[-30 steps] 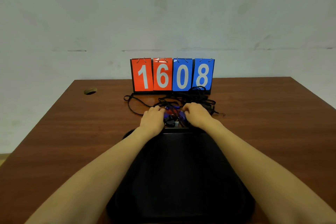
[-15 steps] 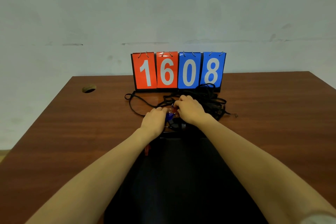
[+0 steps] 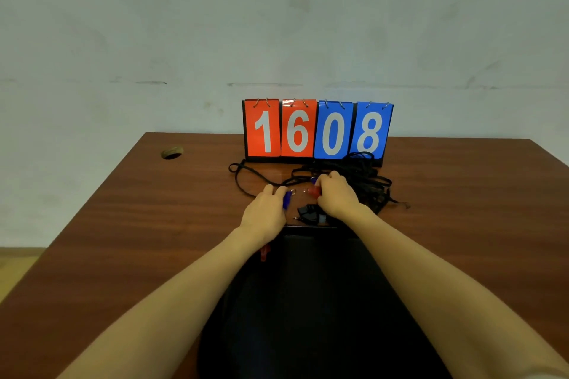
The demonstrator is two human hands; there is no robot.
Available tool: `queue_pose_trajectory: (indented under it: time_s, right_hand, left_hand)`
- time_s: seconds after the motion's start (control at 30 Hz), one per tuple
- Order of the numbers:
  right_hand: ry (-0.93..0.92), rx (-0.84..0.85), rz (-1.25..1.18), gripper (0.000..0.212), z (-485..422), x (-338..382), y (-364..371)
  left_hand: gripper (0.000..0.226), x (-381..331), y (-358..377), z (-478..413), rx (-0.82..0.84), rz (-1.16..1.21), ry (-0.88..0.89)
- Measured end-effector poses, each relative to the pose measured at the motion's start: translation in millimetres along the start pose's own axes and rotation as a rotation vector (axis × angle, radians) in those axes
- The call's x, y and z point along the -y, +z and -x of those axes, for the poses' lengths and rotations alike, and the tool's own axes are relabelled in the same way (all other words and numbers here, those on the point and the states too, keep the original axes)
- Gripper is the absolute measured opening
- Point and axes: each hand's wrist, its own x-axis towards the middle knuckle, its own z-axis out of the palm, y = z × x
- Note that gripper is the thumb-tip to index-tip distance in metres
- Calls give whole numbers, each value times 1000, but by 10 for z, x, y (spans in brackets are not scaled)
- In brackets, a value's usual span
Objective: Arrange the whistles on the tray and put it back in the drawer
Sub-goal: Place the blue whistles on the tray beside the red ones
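Brown table (image 3: 123, 224) held a black tray (image 3: 308, 301) nearest, between both forearms. Red bit (image 3: 264, 253) peeked from under left forearm at tray's edge. Black whistle (image 3: 308, 214) lay just past tray, between the hands. Left hand (image 3: 264, 212) pinched blue whistle (image 3: 287, 199); right hand (image 3: 337, 197) gripped red whistle (image 3: 314, 192). Black cords (image 3: 366, 177) tangled behind, then scoreboard (image 3: 317, 129) reading 1608, wall (image 3: 277, 24) beyond.

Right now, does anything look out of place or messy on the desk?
Yes: the black cords lie tangled in a heap before the scoreboard, behind the right hand. A red piece pokes out under the left forearm, apart from the rest.
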Motion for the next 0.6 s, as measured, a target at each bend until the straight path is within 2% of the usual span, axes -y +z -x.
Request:
queue_pose_trajectory:
  time_s: [0.1,0.2,0.47,0.53,0.6]
  right_hand:
    - [6,-137,-211,24,131,28,-81]
    - [32,-234,-391,22,329,83,-204]
    - [-2,-446,-856,33,798,179,-515]
    - [-8,-455,-940,33,890,172,-570]
    - [25,-347,-971,36,975,186,-593]
  left_hand:
    - [48,-15,-55,98,-12,-1,3]
    - [47,-59,-112,201,-25,5,-10]
    - [41,-204,-264,528,-100,130,-30]
    - [41,-222,-294,621,-125,148,-25]
    - [39,-236,-313,719,-144,156,-17]
